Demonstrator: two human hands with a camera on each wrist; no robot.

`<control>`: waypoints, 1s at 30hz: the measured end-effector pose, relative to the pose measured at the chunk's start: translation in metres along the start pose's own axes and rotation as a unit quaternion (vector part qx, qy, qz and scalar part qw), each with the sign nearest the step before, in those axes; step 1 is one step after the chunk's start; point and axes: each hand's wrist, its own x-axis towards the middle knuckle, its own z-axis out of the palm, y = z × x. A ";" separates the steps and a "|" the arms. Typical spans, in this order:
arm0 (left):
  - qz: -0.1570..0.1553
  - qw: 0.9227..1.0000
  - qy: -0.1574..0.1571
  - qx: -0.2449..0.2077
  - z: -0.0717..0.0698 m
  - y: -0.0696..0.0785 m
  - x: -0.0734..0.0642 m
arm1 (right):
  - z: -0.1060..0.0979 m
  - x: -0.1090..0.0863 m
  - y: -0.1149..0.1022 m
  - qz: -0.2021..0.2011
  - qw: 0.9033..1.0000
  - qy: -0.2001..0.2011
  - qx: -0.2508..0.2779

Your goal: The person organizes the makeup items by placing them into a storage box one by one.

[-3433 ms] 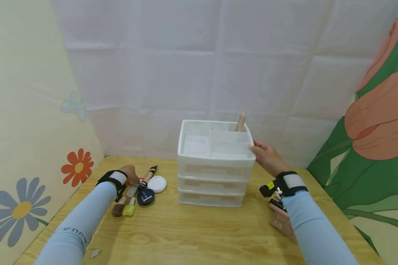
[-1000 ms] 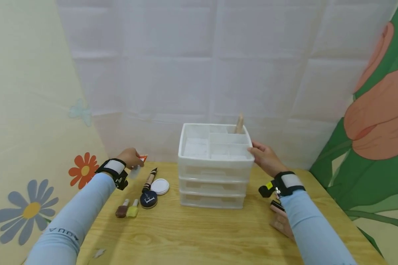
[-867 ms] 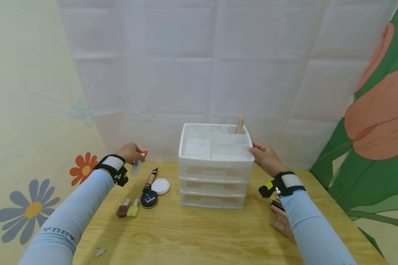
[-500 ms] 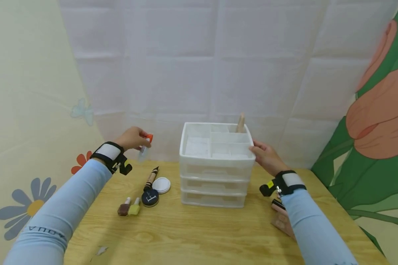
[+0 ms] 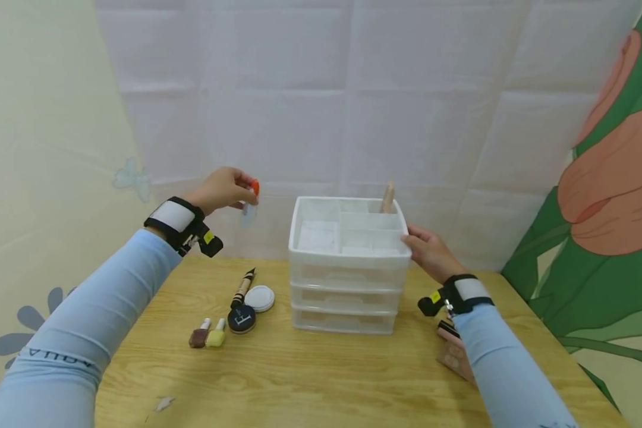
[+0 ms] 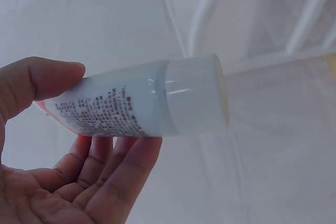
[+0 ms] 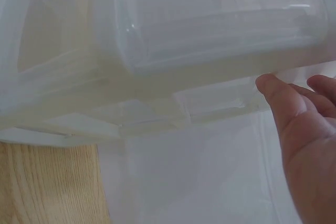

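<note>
My left hand is raised at the back left, pinching a small squeeze tube between thumb and fingers. It has a white printed body, a translucent cap and an orange-red crimped end; in the head view the cap hangs downward. A white three-drawer organizer with a divided open top stands mid-table, its drawers closed. My right hand grips its right side near the upper rim, thumb at the edge. A beige stick-like item stands in the back right compartment. The tube is left of the organizer and above rim height.
On the wooden table at left lie a beige-and-black tube, a white round lid, a dark round compact and brown and yellow nail polish bottles. Pinkish cosmetics lie partly behind my right forearm.
My left hand has picked the squeeze tube up from among the cosmetics on the left and carried it up and to the right. My right hand has stayed at the organizer.
</note>
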 end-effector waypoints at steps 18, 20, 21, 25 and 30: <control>0.031 0.999 -0.018 -0.028 0.019 0.067 0.035 | 0.003 -0.011 -0.002 0.013 1.000 0.011 -0.002; 0.032 0.999 -0.020 -0.032 0.023 0.073 0.041 | 0.004 -0.011 -0.002 0.016 1.000 0.012 -0.001; 0.033 0.999 -0.021 -0.037 0.026 0.075 0.044 | 0.004 -0.011 -0.002 0.015 1.000 0.013 0.001; 0.037 0.998 -0.027 -0.042 0.038 0.082 0.057 | 0.008 -0.010 -0.003 0.012 1.000 0.013 0.013; 0.052 0.997 -0.034 -0.043 0.054 0.085 0.071 | 0.013 -0.011 -0.002 0.007 1.000 0.011 0.019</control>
